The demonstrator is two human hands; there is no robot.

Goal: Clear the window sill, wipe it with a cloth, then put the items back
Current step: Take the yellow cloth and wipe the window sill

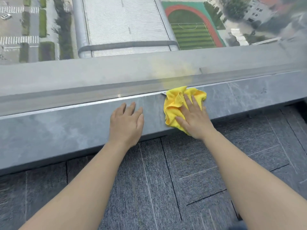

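Observation:
The grey stone window sill runs across the view from lower left to upper right. A crumpled yellow cloth lies on it right of centre, reaching from the glass to the sill's front edge. My right hand presses flat on the cloth with its fingers spread. My left hand rests palm down on the bare sill just left of the cloth, fingers apart, holding nothing. No other items show on the sill.
The window glass rises directly behind the sill and looks far down on roofs, a road and a sports field. Dark grey carpet tiles cover the floor under my arms, in front of the sill.

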